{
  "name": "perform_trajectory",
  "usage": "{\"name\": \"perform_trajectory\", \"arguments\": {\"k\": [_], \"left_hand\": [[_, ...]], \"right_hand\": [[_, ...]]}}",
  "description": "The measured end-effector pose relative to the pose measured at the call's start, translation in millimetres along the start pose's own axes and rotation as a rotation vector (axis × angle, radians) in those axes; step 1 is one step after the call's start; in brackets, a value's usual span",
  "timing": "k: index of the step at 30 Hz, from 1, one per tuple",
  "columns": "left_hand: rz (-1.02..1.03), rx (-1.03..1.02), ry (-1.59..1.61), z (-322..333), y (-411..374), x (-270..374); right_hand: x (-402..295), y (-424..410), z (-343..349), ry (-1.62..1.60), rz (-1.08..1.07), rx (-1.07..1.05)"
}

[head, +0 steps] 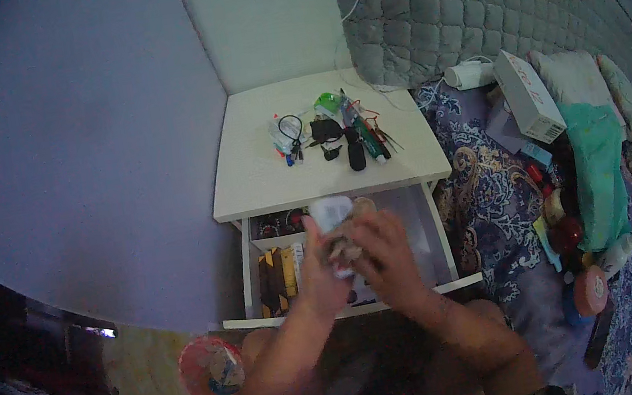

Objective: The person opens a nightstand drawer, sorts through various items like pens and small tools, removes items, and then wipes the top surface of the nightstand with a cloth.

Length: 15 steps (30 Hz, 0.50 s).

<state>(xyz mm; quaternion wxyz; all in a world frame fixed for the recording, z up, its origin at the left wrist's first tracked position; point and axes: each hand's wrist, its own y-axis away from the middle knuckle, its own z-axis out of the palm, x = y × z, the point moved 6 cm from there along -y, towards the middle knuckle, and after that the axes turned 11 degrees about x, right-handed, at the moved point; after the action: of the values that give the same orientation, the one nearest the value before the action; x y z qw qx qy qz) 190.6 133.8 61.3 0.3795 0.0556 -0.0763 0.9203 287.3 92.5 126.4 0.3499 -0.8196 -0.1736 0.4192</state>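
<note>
Over the open drawer (439, 234) of a white nightstand, my left hand (324, 275) grips a white container (331, 212), blurred, with its exact kind unclear. My right hand (385, 248) is against a crumpled, light brown bundle (345, 251) between both hands; whether its fingers close on it cannot be told. A round beige item (363, 207) shows just behind the right fingers. In the drawer's left part lie yellow and dark boxes (278, 275), with small dark and red items (283, 222) in the compartment behind them.
On the nightstand top (266, 186) lie a black cable (290, 128), a black pouch (326, 130), a green tube (368, 140) and pens. A patterned bed at right holds a white box (529, 98), green cloth (598, 176) and bottles. A pink basket (210, 373) stands on the floor at left.
</note>
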Motion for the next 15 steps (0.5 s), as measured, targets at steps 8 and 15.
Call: {"name": "perform_trajectory", "arguments": {"k": [8,15], "left_hand": [[0.254,0.606,-0.390,35,-3,14],[0.075,0.590,-0.366,26,-7,-47]], "right_hand": [[-11,27,15,0.047,-0.192,-0.041],[27,-1,-22,-0.031,0.075,0.227]]}}
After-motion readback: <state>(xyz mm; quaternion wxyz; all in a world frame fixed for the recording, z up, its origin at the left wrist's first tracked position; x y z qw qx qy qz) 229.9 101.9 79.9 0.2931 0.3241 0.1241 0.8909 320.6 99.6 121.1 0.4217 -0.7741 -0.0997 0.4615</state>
